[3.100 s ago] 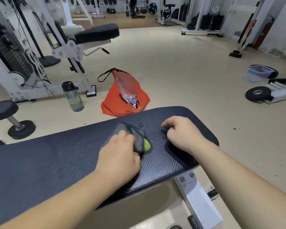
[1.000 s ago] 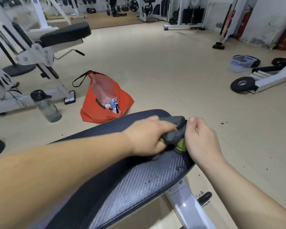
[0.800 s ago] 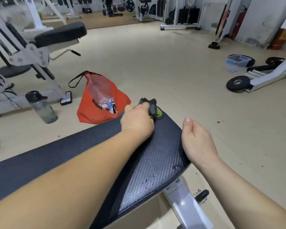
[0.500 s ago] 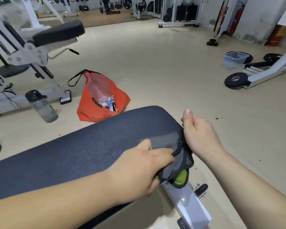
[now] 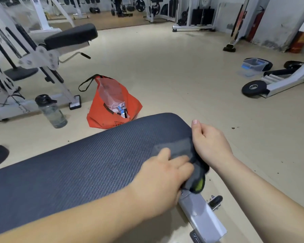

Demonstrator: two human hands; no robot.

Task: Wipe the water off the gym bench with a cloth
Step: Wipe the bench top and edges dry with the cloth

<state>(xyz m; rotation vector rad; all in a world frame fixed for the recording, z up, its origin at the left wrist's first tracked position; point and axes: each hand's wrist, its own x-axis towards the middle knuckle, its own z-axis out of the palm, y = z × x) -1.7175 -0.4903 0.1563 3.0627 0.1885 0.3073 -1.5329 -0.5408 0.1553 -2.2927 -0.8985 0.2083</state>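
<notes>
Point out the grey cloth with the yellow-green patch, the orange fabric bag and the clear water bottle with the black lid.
grey cloth with the yellow-green patch (image 5: 177, 149): head view, flat grey part on the bench.
orange fabric bag (image 5: 98, 118): head view, lower left side.
clear water bottle with the black lid (image 5: 54, 114): head view, clear body.

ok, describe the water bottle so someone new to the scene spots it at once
Start at the dark padded bench across the foreground and look past its far edge to the tan floor on the left. The bottle stands upright there, left of the orange bag, by a white machine frame. Only it is clear-bodied with a black lid.
</notes>
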